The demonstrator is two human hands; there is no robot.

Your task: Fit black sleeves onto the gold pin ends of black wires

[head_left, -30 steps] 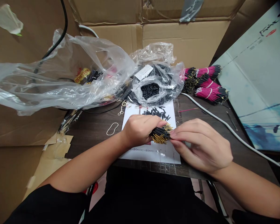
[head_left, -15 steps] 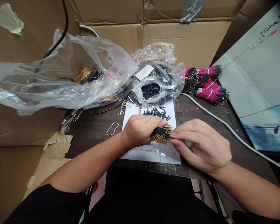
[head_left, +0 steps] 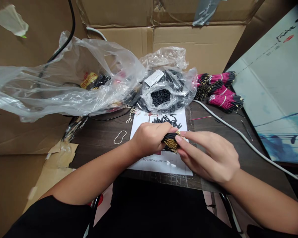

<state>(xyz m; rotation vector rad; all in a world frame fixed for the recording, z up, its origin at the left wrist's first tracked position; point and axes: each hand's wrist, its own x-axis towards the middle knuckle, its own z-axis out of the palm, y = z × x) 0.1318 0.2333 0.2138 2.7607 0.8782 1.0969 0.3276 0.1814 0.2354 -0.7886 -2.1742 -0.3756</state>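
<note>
My left hand (head_left: 149, 137) is closed round a bundle of wires (head_left: 171, 142), whose black-sleeved ends with gold terminals stick out to the right. The rest of the bundle is hidden in the fist. With thumb and fingertips, my right hand (head_left: 211, 153) grips the bundle's terminal ends; whether a single wire is between them is hidden. Short black sleeves (head_left: 166, 120) lie loose just behind the hands, on a printed white sheet (head_left: 151, 165). Beyond them, a clear plastic bag (head_left: 149, 96) with a rolled-open mouth holds many more black sleeves (head_left: 160, 97).
Tied bundles of magenta wires (head_left: 223, 100) lie at the back right, near a white cable (head_left: 228, 124) and a single magenta wire (head_left: 200, 118). A large clear bag (head_left: 89, 99) spreads over the left. A rubber band (head_left: 120, 137) rests on the dark table (head_left: 96, 148). Cardboard (head_left: 198, 49) walls the back.
My right hand has shifted slightly left, from pinching at one black-sleeved end to fingers laid over the bundle's terminal ends. My left hand keeps its hold on the bundle.
</note>
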